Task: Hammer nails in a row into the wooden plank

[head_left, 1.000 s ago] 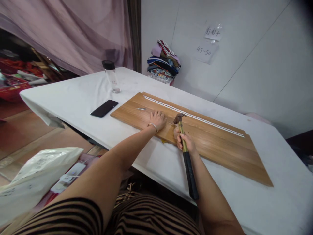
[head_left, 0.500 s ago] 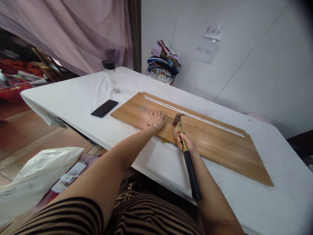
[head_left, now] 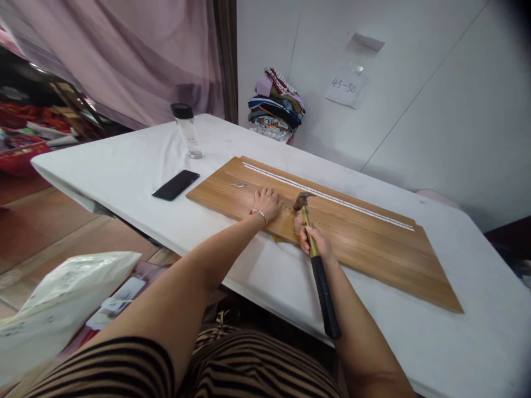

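Note:
A wide wooden board (head_left: 381, 260) lies on the white table. My left hand (head_left: 267, 204) rests palm down on its near left part, fingers stretched out, a bracelet at the wrist. In my right hand (head_left: 319, 242) is a claw hammer (head_left: 322, 287), held round the yellow part of its handle. Its rusty head hovers just over or rests on the board; I cannot tell which. Several nails (head_left: 238, 184) lie loose on the board, left of my left hand. A row of small dark marks shows near the hammer, and two white strips (head_left: 332, 197) run along the far side.
Left of the board, a dark phone (head_left: 176, 184) lies flat and a clear bottle (head_left: 191, 135) with a black lid stands upright. Folded clothes (head_left: 277, 108) are stacked beyond the table's far edge. A power strip (head_left: 116, 303) and a white bag (head_left: 66, 298) sit low at the left.
Both hands and the hammer keep practically the same place on the board. The upper paper on the wall has flipped up, so its writing no longer shows. The view has shifted very slightly.

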The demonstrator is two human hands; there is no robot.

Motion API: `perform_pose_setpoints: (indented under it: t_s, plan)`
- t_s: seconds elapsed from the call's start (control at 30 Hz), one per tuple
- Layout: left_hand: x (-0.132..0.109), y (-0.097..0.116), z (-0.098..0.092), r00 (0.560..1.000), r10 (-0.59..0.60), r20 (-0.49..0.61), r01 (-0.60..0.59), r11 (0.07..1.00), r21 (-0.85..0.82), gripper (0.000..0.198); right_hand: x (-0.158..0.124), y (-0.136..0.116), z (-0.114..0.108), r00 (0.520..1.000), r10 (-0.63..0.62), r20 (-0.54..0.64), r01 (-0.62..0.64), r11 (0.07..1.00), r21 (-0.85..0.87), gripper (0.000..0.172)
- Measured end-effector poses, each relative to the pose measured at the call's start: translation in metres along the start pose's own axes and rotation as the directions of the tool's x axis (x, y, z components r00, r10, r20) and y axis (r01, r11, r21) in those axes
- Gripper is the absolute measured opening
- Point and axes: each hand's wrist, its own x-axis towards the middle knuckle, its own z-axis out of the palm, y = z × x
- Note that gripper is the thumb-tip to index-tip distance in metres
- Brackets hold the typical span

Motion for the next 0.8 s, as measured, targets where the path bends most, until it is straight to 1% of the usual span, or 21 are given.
perform_pose_setpoints:
  t_s: [0.27, 0.33, 0.43, 0.47, 0.53, 0.63, 0.7, 0.73, 0.77, 0.8]
  plan:
    - [0.001, -0.004, 0.005, 1.000, 0.002, -0.029, -0.003, 0.998, -0.055, 0.038, -0.002, -0.003, 0.001, 1.000, 0.017, 0.009, -0.017, 1.000, -0.015, 0.043]
    - [0.002, -0.006, 0.006, 0.999, -0.012, -0.046, 0.007, 0.993, -0.116, 0.036, -0.002, -0.002, 0.002, 1.000, 0.003, 0.006, -0.003, 1.000, -0.014, 0.044]
    - [0.006, -0.012, 0.006, 0.992, -0.087, -0.091, 0.057, 0.956, -0.286, 0.032, -0.003, 0.000, 0.003, 1.000, -0.015, -0.003, 0.015, 1.000, -0.011, 0.044]
    - [0.008, -0.015, 0.006, 0.986, -0.124, -0.108, 0.077, 0.929, -0.362, 0.031, -0.004, 0.000, 0.003, 1.000, -0.021, -0.008, 0.020, 1.000, -0.009, 0.044]
    - [0.009, -0.021, 0.006, 0.968, -0.209, -0.142, 0.105, 0.844, -0.526, 0.030, -0.006, 0.001, 0.004, 0.999, -0.026, -0.020, 0.026, 1.000, -0.003, 0.044]
    - [0.001, -0.025, 0.004, 0.933, -0.313, -0.176, 0.101, 0.698, -0.709, 0.030, -0.010, -0.001, 0.006, 0.999, -0.033, -0.043, 0.033, 0.999, 0.001, 0.044]
    - [-0.012, -0.019, 0.002, 0.952, -0.238, -0.191, 0.002, 0.632, -0.775, 0.035, -0.014, -0.004, 0.008, 0.997, -0.046, -0.059, 0.045, 0.999, -0.017, 0.044]
    - [-0.021, -0.013, 0.001, 0.971, -0.183, -0.154, -0.019, 0.581, -0.813, 0.039, -0.015, -0.005, 0.010, 0.996, -0.054, -0.072, 0.052, 0.998, -0.031, 0.044]
    - [-0.031, -0.006, 0.001, 0.986, -0.130, -0.100, -0.017, 0.525, -0.851, 0.043, -0.017, -0.007, 0.012, 0.994, -0.064, -0.087, 0.060, 0.997, -0.049, 0.045]
    - [-0.040, 0.004, 0.001, 0.998, -0.052, -0.032, -0.004, 0.467, -0.884, 0.046, -0.019, -0.009, 0.014, 0.992, -0.071, -0.103, 0.063, 0.995, -0.073, 0.045]
